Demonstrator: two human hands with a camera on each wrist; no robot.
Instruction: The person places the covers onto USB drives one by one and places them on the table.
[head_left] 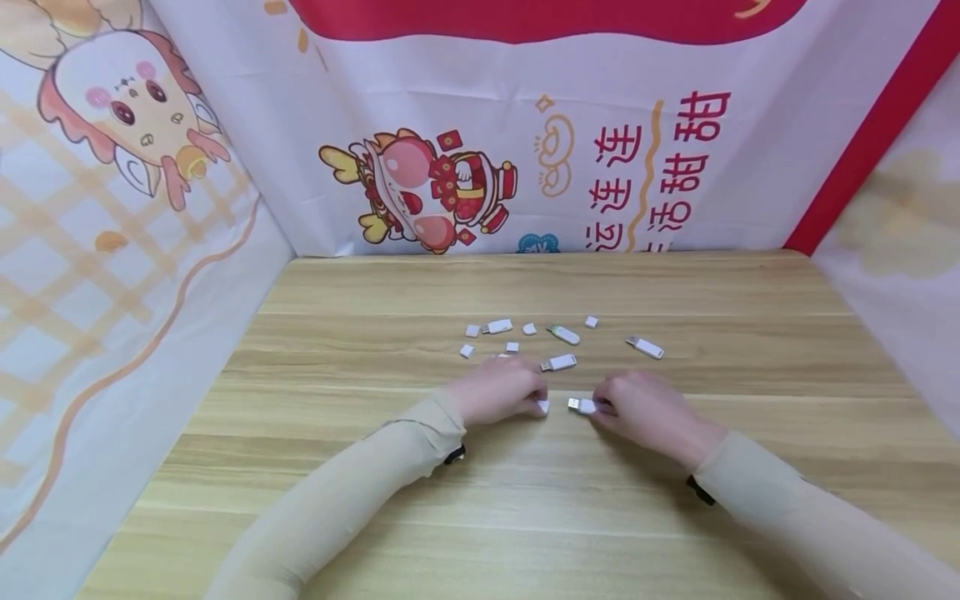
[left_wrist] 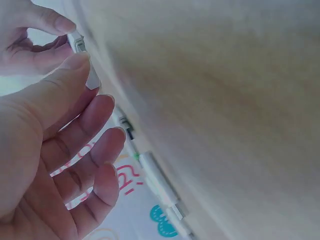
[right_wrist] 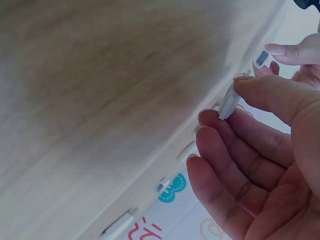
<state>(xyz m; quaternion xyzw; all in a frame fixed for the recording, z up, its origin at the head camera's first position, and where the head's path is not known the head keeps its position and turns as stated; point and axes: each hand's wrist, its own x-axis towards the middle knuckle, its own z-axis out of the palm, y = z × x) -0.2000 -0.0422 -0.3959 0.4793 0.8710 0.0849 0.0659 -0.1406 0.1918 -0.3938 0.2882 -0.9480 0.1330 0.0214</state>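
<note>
My left hand (head_left: 501,392) pinches a small white USB cap (head_left: 543,407) between thumb and index finger, low over the table. In the right wrist view the cap's dark hollow end (right_wrist: 262,58) shows. Facing it, my right hand (head_left: 651,413) pinches a white USB flash drive (head_left: 584,406) by its body, with the bare metal plug pointing left toward the cap. A narrow gap separates plug and cap in the head view. The left wrist view shows the cap (left_wrist: 93,80) under my thumb, the other three fingers loosely bent.
Beyond my hands lie uncapped white flash drives (head_left: 559,362), (head_left: 497,327) and, farther right, another drive (head_left: 646,347). One drive has green on it (head_left: 564,334). Several loose white caps (head_left: 512,347) are scattered among them. A printed cloth (head_left: 450,92) hangs behind the wooden table (head_left: 480,517).
</note>
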